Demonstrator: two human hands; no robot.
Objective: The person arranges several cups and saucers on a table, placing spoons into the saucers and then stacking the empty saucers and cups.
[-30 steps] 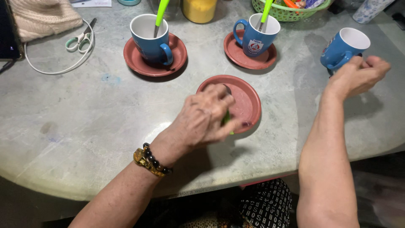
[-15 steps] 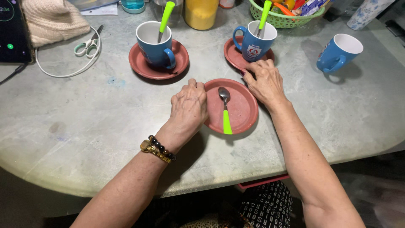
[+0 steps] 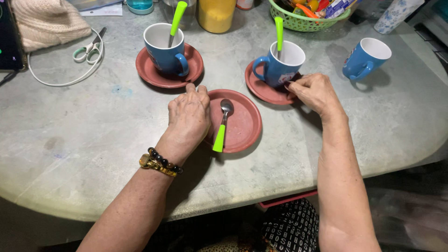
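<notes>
Left hand [image 3: 189, 116]: rests palm-down on the left rim of the empty reddish-brown plastic saucer [image 3: 242, 126]; fingers curled over the edge, apparently steadying it. Whether they actually pinch the rim: cannot tell.
Spoon [image 3: 222, 125]: metal bowl, lime-green handle; lies loose across that saucer, handle overhanging the near rim. Not held by either hand.
Right hand [image 3: 315, 92]: fingertips pinch the near-right edge of the second brown saucer [image 3: 262, 88], the one under the blue ceramic mug with green-handled spoon [image 3: 278, 63]. Grip low on the rim, likely so the mug stays upright.
Left mug set [image 3: 164, 42]: blue mug with spoon on its own saucer, just beyond the left hand, untouched.
Lone blue mug [image 3: 366, 57]: no saucer, stands on the grey stone-look table [image 3: 93, 140], well right of the right hand.
Far edge: green basket [image 3: 305, 21], yellow jar [image 3: 216, 14], scissors [image 3: 87, 46].
</notes>
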